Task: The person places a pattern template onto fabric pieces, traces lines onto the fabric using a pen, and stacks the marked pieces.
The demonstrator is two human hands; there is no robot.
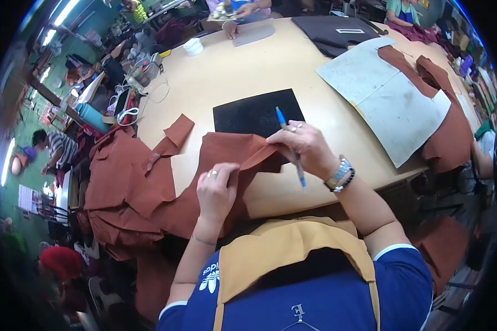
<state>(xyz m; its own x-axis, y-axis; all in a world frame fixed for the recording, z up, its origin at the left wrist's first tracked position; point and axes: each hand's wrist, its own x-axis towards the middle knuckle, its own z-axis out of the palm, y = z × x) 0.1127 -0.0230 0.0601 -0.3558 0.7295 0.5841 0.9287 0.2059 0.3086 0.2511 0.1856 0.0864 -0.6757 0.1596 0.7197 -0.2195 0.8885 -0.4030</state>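
Note:
Both of my hands hold a piece of reddish-brown fabric [204,190] up over the near edge of the table. My left hand [217,190] is closed on its near edge, fingers pinched together. My right hand [303,148] pinches the fabric's upper right corner, and a blue and clear pen [281,117] sticks out between its fingers. Just beyond the fabric lies a black rectangular sheet [254,113], its near part hidden behind the cloth and my right hand.
More reddish-brown fabric [127,182] is heaped at the table's left edge. A large pale pattern sheet [386,99] lies on brown fabric at the right. Dark folded material [337,33], a white tape roll [193,47] and another person's hand [230,30] are at the far side.

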